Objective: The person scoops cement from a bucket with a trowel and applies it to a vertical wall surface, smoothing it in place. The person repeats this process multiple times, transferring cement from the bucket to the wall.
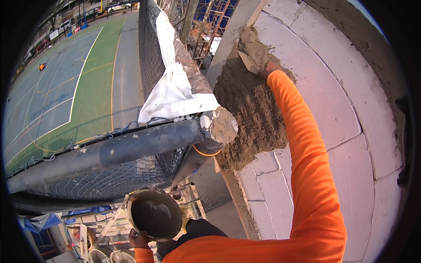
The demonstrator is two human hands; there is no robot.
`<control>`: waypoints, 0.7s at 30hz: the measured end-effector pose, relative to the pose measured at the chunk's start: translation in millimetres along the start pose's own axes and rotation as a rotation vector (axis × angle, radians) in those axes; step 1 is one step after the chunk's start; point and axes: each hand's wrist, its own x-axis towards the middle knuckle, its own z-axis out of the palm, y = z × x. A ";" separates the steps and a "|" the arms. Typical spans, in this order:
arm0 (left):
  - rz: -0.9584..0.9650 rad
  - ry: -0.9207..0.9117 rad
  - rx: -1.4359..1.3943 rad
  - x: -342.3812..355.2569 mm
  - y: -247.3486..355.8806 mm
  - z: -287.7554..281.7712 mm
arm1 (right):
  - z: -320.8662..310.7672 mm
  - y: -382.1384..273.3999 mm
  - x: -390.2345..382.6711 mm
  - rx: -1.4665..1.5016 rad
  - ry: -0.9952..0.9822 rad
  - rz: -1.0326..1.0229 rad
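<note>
My right hand [268,68], at the end of an orange sleeve, grips a trowel [248,62] whose blade presses against wet grey mortar [250,109] spread on a white block wall [333,109]. Low in the picture my left hand [138,239] holds a round pan [154,215] by its rim. The pan is dark inside and smeared with mortar.
Black scaffold pipes [118,149] cross in front of me, with dark safety netting [151,52] and a white sheet [175,87] draped over them. Far below on the left lies a green and blue sports court [61,92]. Scaffold parts and buckets [98,254] show beneath.
</note>
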 end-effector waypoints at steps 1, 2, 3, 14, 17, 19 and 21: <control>0.006 0.001 0.018 1.2 -0.9 -1.6 | -4.5 3.1 -7.9 -0.010 0.028 0.016; 0.013 0.000 0.041 2.0 -2.0 -3.8 | -7.8 5.8 -17.3 -0.021 0.054 0.032; 0.012 -0.012 0.024 4.1 -3.0 -5.6 | -11.6 7.5 -27.0 -0.027 0.068 0.058; 0.206 -0.007 0.240 33.0 -24.1 -39.7 | -126.9 13.6 -136.7 -0.153 0.422 -0.114; 0.193 0.032 0.140 34.4 -26.5 -42.6 | -146.3 3.0 -159.7 0.066 0.468 -0.377; 0.092 0.036 0.168 32.8 -25.1 -42.6 | -142.1 -6.5 -160.8 0.448 0.394 -0.632; 0.089 0.089 0.161 29.4 -21.8 -42.3 | -123.6 -18.2 -142.2 0.929 0.035 -0.697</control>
